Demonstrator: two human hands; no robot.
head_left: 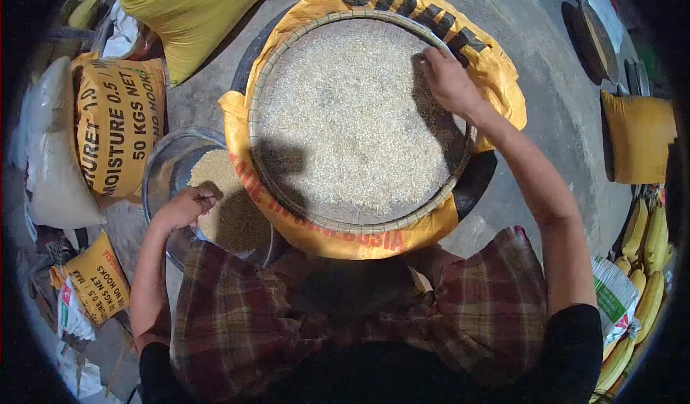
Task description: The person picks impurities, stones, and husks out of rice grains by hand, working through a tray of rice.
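Observation:
A round, shallow woven tray [253, 109] with a bamboo rim is spread with pale, rice-like grain [352, 116]. Over its upper right part hangs my right hand [451, 84], its fingers curled together; anything between them is hidden. At the lower left, my left hand [185, 208] is above a metal basin [162, 161], with its fingers bent into a pinch whose contents I cannot make out. Brownish-gold grain [241, 224] fills much of that basin. Beneath the tray lies an orange printed sack [503, 80].
Full sacks stand at the left: a yellow one [190, 16], an orange printed one [118, 127] and a whitish one [57, 152]. A smaller printed sack [99, 278] is below them. On the right are another orange sack [642, 138] and several long yellow-green fruits or vegetables [650, 300].

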